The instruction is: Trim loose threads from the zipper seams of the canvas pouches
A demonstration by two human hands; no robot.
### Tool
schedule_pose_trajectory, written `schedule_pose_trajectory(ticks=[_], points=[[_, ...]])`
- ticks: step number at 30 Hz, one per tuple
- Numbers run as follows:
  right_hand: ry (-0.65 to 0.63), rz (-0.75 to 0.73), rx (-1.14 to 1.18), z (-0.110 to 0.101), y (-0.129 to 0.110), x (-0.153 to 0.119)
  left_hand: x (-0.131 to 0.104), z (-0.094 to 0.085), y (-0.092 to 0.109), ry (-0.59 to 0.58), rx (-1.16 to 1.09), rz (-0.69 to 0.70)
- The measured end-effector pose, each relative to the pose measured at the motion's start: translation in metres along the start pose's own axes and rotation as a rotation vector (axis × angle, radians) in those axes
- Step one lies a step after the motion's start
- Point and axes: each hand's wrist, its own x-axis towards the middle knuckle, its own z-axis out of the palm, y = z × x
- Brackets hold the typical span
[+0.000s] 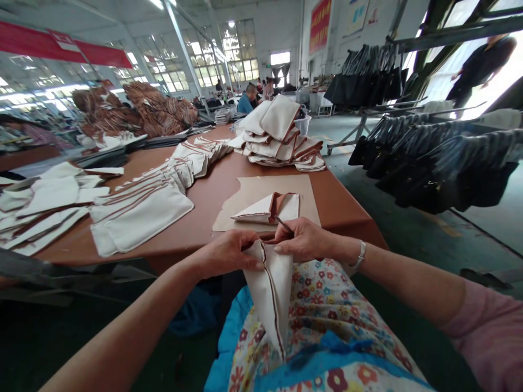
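A white fabric piece with a dark brown seam hangs from my hands over the flowered apron on my lap. My left hand pinches its upper left edge, thumb beside the seam. At its upper right edge, my right hand is closed on the cloth. A thin dark tool sticks out from the right fingers; its kind is unclear. Just beyond my hands, a folded white piece with brown lining rests on a sheet of tan board on the table.
The brown-covered table bears a row of overlapping white pieces, more white pieces at left and a tall stack at the back. Racks of black bags stand at right. A person sits beyond the table.
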Motion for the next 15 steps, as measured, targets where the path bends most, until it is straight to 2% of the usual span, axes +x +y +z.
schedule_pose_trajectory(ticks=[3,6,8,10,15], points=[[-0.024,0.061,-0.037,-0.009,-0.002,-0.001,0.01,0.01,-0.002,0.027,-0.054,0.045],[-0.034,0.035,-0.169,-0.015,-0.01,-0.006,0.016,0.017,-0.003,0.149,-0.077,0.033],[-0.013,-0.086,-0.343,-0.015,-0.016,-0.009,0.017,0.02,-0.002,0.187,-0.087,0.024],[0.037,-0.222,-0.484,-0.011,-0.02,-0.013,0.016,0.022,0.0,0.155,-0.122,0.044],[0.135,-0.448,-0.52,-0.001,-0.02,-0.021,0.01,0.023,0.006,0.043,-0.181,0.102]])
